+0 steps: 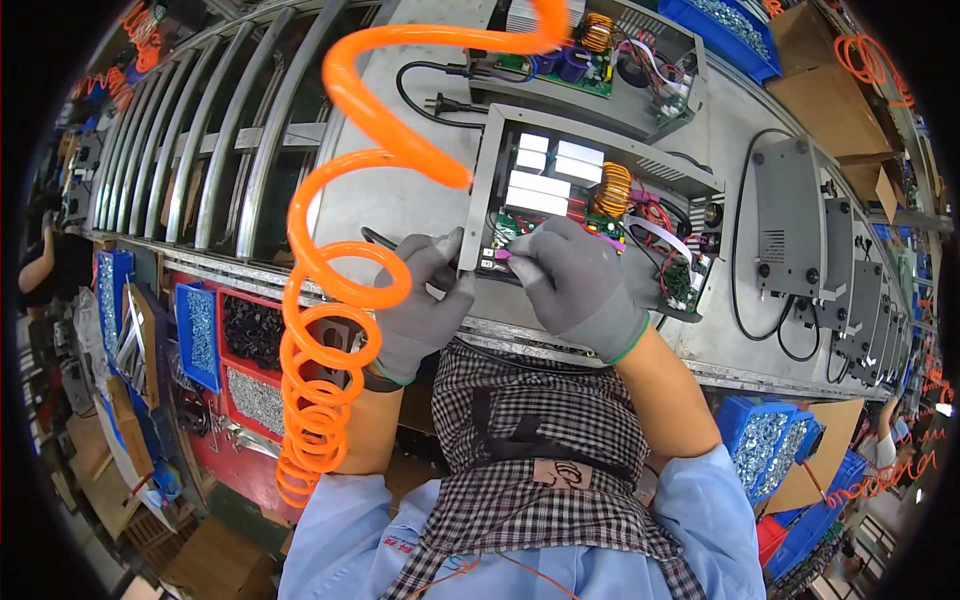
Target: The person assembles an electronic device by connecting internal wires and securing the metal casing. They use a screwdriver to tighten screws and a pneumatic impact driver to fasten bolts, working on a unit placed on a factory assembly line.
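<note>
An open grey metal case lies in front of me, holding a circuit board with white heat sinks and a copper-wound coil. My right hand, in a grey glove, reaches over its near side. Thumb and forefinger pinch a small purple wire connector at the left end of the board. Outside the left end panel, my gloved left hand curls around a black cable, fingertips against the panel's edge. The exact grip of the left fingers is partly hidden.
A coiled orange air hose hangs in front of my left arm. Behind stands a second open case. Finished-looking grey cases line the right. Blue bins and red bins of small parts flank the bench; metal rollers lie left.
</note>
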`<action>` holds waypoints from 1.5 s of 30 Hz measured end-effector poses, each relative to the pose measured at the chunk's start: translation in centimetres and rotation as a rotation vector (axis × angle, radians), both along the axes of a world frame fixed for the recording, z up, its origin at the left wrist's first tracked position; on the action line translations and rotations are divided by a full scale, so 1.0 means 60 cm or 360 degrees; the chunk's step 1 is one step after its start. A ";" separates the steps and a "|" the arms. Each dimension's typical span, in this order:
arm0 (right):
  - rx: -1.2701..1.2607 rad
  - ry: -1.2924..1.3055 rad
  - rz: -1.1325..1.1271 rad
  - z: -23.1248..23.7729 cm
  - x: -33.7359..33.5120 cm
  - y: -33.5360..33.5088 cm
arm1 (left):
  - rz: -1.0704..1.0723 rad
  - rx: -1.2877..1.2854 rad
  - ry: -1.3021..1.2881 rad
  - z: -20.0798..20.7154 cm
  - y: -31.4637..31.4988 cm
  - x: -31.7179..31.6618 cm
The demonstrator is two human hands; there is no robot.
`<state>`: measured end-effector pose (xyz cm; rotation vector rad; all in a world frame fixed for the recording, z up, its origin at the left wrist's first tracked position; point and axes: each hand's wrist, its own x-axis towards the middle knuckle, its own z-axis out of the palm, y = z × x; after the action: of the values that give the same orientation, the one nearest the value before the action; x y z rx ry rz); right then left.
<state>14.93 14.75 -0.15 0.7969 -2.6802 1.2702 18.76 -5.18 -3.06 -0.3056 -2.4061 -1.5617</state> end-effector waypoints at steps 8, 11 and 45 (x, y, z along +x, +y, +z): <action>0.0093 0.0112 0.0007 0.003 -0.005 -0.005 | 0.0031 -0.0050 -0.0089 -0.002 0.002 0.004; 0.0152 0.0099 0.0077 0.005 -0.008 -0.004 | 0.0000 0.0029 -0.0025 -0.002 0.002 0.005; 0.0469 0.0219 -0.0474 0.043 0.017 0.046 | 0.0011 0.0126 -0.0031 -0.033 0.016 0.015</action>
<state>15.96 17.51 2.43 0.4607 -2.7730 0.7407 19.63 -4.24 -5.05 -0.2672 -2.3496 -1.6593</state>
